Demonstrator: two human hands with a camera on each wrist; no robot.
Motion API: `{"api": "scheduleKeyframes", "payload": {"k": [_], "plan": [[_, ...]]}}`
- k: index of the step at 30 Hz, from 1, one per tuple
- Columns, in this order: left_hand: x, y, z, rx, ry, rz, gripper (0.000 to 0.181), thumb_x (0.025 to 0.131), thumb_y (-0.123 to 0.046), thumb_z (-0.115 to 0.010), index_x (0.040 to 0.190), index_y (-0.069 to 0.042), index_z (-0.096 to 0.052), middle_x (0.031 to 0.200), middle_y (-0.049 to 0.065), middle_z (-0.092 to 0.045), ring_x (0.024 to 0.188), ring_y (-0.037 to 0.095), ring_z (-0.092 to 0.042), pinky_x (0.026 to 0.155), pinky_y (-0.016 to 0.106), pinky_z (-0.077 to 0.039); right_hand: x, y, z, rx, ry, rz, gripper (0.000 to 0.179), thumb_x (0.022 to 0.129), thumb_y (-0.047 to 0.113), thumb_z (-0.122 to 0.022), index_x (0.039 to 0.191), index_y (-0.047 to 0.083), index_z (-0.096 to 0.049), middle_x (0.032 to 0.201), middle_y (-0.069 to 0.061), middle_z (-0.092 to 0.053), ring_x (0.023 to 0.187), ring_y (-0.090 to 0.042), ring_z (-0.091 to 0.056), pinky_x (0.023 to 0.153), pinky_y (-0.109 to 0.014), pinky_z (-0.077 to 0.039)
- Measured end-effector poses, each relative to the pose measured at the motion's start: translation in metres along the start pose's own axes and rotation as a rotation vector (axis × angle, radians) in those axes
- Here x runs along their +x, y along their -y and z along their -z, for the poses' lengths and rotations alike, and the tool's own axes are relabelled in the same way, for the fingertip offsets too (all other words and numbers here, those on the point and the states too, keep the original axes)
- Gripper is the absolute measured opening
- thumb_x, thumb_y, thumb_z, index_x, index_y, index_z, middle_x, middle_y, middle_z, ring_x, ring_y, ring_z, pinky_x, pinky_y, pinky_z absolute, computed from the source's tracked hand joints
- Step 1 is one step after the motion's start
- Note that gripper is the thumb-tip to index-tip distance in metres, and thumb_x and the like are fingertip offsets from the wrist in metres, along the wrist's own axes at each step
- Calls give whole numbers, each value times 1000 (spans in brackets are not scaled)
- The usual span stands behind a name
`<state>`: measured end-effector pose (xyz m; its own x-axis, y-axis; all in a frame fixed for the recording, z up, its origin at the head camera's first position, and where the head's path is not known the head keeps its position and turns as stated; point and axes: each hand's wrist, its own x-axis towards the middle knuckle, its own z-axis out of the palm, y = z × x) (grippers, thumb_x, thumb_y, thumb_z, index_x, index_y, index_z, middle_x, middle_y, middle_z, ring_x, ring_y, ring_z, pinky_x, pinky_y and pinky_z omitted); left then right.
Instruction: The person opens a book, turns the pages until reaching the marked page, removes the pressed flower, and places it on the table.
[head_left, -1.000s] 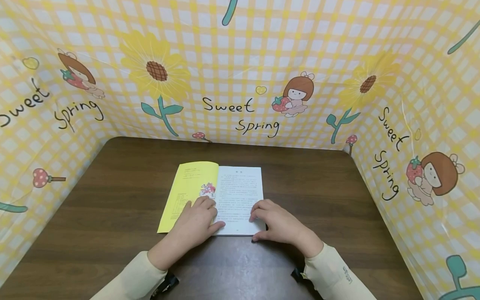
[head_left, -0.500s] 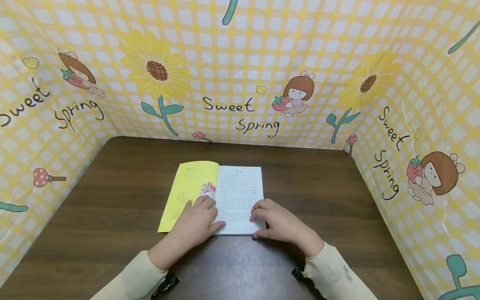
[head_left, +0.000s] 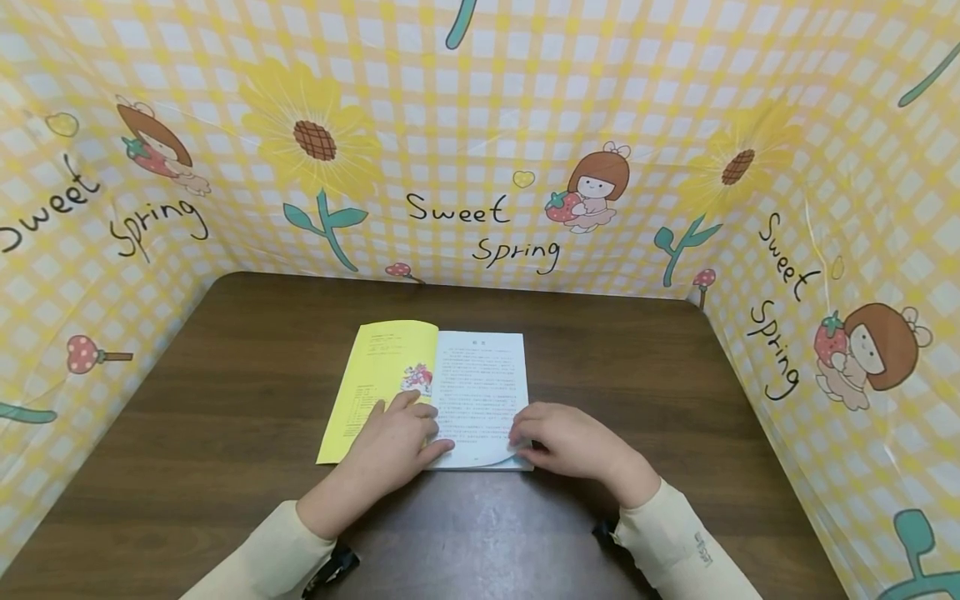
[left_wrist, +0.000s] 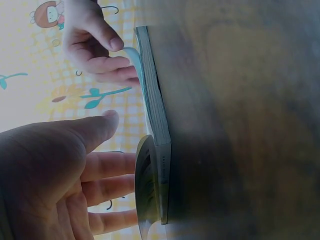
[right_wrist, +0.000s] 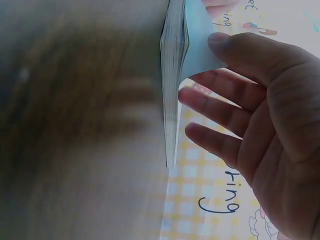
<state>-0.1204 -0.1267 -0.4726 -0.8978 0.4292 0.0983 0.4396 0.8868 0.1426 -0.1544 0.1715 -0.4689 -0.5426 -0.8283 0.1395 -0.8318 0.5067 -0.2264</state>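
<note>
An open book (head_left: 480,375) lies on the table, with a yellow page (head_left: 360,379) on its left and a white printed page on its right. My left hand (head_left: 393,437) rests with extended fingers over the lower yellow page, near the book's fold. In the left wrist view, its fingertips reach the curved cover (left_wrist: 146,185). At the book's lower right corner, my right hand (head_left: 566,442) pinches the white page between thumb and fingers. That page's corner (right_wrist: 200,50) curls up from the stack of pages (right_wrist: 172,75) in the right wrist view.
The brown wooden table (head_left: 247,350) surrounds the book. A yellow checked cloth (head_left: 465,125) printed with flowers and cartoon figures hangs round the back and both sides. Black straps (head_left: 333,571) show below the cream sleeves.
My right hand has drawn its fingers together and shifted slightly right, lifting the lower right corner of the white page. The left hand stays almost still on the book.
</note>
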Motion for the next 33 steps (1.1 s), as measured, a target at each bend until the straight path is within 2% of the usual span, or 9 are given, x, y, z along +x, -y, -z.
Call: {"api": "scheduleKeyframes", "payload": {"k": [5,10,16,24,28,33], "plan": [[-1,0,0,-13,-10,-5,34,94,-52,-68,78,-23,-76,116,-3,-73,131,31,-54,99,69,-44,-1,-2,2,6,-30,12,7,94,16,-74,96,22,-75,97,12,-69,91,-2,-63,82,-24,-55],[-1,-1,-1,-18,-19,-15,36,91,-56,-69,73,-25,-74,114,-4,-74,132,33,-54,99,69,-43,-1,-3,5,36,-62,-8,5,96,20,-73,93,24,-75,90,16,-66,80,1,-57,74,-21,-53],[-1,-2,-1,4,13,-13,45,83,-67,-71,79,-23,-77,115,-6,-73,135,35,-52,103,74,-39,0,-2,8,57,-87,-51,4,97,24,-72,97,23,-76,92,15,-68,80,1,-59,73,-22,-54],[-1,-4,-1,52,-16,-48,49,73,-69,-79,82,-21,-78,111,-6,-73,131,33,-53,101,72,-41,0,0,10,52,-144,-98,4,98,27,-71,98,25,-75,95,16,-69,82,1,-60,74,-22,-54],[-1,-5,-1,57,-11,-45,46,73,-67,-80,82,-22,-78,109,-7,-73,131,32,-53,101,73,-40,0,0,12,57,-181,-88,5,98,27,-72,98,23,-76,94,16,-69,82,2,-60,73,-22,-54],[-1,-5,-1,50,-10,-38,39,79,-61,-80,77,-23,-74,104,-7,-72,129,32,-53,102,73,-39,-2,-2,14,56,-223,-86,5,97,26,-73,99,22,-75,94,15,-69,84,1,-62,74,-22,-54]]}}
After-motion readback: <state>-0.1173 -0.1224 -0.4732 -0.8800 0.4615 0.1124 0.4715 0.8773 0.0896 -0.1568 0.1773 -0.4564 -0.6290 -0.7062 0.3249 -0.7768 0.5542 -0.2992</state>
